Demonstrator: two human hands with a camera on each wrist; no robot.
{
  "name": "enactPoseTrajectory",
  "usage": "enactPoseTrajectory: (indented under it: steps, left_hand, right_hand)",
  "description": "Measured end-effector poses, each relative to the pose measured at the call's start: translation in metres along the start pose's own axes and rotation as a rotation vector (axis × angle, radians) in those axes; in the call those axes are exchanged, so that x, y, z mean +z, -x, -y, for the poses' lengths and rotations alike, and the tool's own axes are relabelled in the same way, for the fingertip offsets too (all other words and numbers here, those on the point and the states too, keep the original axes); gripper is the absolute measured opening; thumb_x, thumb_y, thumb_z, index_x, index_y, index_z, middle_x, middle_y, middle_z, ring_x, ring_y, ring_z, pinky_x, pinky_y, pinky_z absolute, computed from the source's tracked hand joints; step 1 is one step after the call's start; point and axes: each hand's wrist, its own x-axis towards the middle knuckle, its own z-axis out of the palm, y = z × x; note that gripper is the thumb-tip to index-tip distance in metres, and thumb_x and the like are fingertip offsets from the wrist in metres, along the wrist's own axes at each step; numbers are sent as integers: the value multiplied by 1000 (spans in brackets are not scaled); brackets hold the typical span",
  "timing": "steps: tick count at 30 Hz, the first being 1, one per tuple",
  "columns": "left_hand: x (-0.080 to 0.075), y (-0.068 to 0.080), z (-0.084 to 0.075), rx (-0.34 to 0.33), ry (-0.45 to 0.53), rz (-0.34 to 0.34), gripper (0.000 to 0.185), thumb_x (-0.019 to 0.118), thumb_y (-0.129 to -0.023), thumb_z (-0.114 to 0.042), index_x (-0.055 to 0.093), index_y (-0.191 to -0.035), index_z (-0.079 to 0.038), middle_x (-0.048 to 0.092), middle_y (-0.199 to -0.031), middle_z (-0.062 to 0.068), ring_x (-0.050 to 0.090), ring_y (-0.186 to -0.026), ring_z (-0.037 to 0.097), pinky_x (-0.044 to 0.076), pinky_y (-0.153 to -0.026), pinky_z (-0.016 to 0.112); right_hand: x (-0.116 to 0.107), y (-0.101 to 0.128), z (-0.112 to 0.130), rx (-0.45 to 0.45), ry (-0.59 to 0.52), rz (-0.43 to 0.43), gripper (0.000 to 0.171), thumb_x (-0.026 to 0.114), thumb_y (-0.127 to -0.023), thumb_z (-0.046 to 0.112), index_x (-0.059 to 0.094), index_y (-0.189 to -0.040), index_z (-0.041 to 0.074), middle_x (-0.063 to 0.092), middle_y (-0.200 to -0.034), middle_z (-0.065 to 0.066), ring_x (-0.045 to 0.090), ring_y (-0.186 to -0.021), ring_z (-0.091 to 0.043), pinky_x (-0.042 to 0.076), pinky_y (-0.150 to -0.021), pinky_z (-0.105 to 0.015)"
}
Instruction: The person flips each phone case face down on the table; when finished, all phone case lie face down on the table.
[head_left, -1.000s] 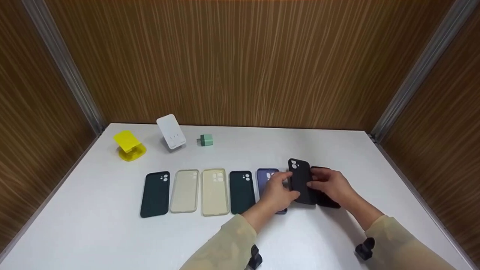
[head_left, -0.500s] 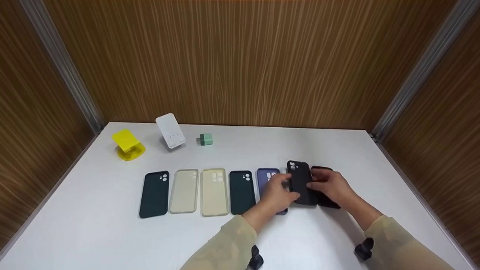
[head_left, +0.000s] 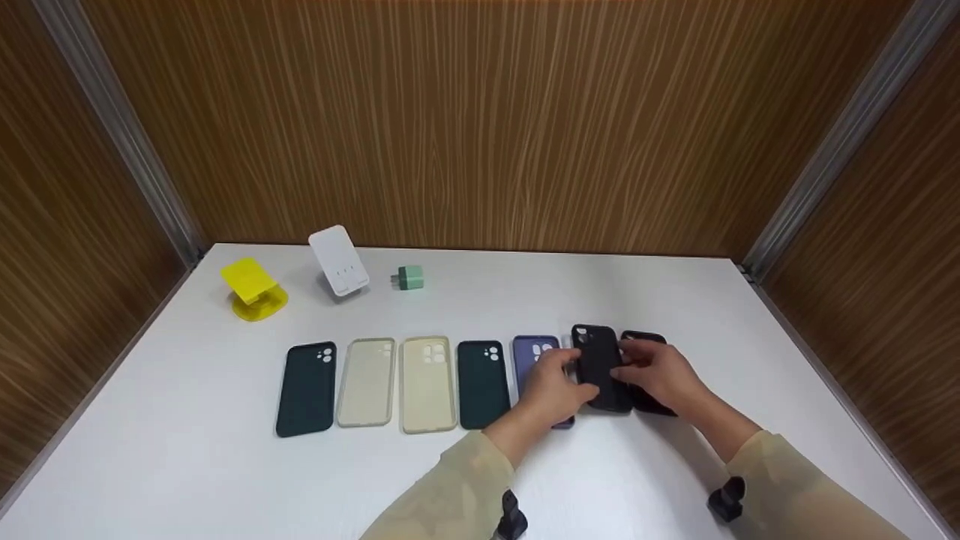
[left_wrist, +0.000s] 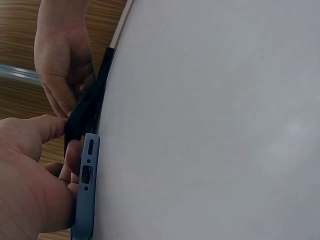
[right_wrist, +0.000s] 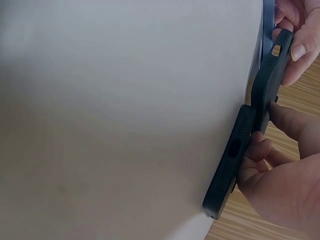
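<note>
We grip tilted blk case [head_left: 599,365] w/ L hand [head_left: 553,387] + R hand [head_left: 664,374]; likely step: placing; next prob. calls for lowering flat, then release.

Part of the purple case [head_left: 524,369] is hidden beneath the left fingers [head_left: 564,354], and much of the rightmost black case [head_left: 649,401] lies covered beneath the right fingers [head_left: 634,373].

A: What was worn?
B: Left sleeve [head_left: 450,491] and right sleeve [head_left: 802,487] were both pale khaki, faintly mottled.
A: Hardware?
B: Blocky black left unit [head_left: 512,516], similar right unit [head_left: 726,501], at the sleeves' inner sides. Fine detail was too small.
</note>
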Motion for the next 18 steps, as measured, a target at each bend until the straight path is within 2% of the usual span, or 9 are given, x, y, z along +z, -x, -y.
enactPoseTrajectory:
  steps: [5,14,18]
  left_hand:
    - [0,1,-2,-9,-1,5,58,87,-86,-12,66,-140,-4,63,-140,12,58,-133,28,44,-115,41]
    - [2,1,-3,-32,-38,18,59,86,-87,-9,65,-141,-3,62,-140,13,58,-132,29,46,-114,41]
    - [2,0,-6,-38,-42,22,58,85,-89,-9,64,-143,-5,61,-143,13,58,-133,29,48,-112,42]
  right_hand:
    - [0,1,0,-25,38,-12,62,79,-97,20,55,-150,-3,70,-127,-20,65,-113,-31,52,-101,-48]
    - [7,3,2,-73,128,-41,59,80,-94,12,58,-147,-3,71,-116,-15,64,-101,-27,55,-86,-41]
    - [10,2,4,-91,144,-51,58,81,-93,10,60,-145,-4,71,-114,-14,64,-99,-27,55,-84,-40]
